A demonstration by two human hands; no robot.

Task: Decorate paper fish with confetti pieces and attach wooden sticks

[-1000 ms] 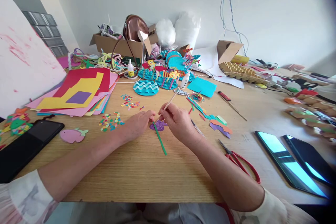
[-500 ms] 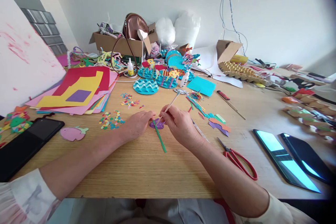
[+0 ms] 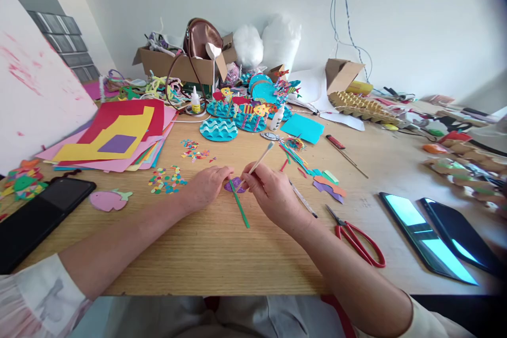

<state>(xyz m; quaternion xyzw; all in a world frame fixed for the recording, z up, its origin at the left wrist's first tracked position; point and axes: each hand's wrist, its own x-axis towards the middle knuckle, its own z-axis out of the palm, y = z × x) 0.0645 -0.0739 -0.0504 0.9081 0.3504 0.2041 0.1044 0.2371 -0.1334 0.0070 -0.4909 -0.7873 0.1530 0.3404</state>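
My right hand [image 3: 269, 187] pinches a thin cotton swab [image 3: 261, 157]. Its pale blue-tinted tip points up and away, while the lower end meets a small purple cutout [image 3: 234, 185] on the table. My left hand [image 3: 208, 186] is closed, its fingertips at the upper end of a narrow green strip [image 3: 241, 207]. That strip slants across the purple cutout toward me. Fingers partly cover the cutout's edges. Left of my forearm lies a pink fish cutout [image 3: 109, 200], and coloured paper dots [image 3: 168, 179] are scattered beyond it.
Red-handled scissors [image 3: 358, 240] and two phones [image 3: 410, 232] lie at right, another phone [image 3: 43, 219] at left. Coloured sheets [image 3: 119, 132] are stacked at back left. Blue wavy crafts [image 3: 218, 129], a glue bottle [image 3: 278, 117] and a cardboard box [image 3: 166, 66] stand farther back.
The whole view has shifted very slightly. My right hand has tilted the swab a little; my left hand stays at the green strip.
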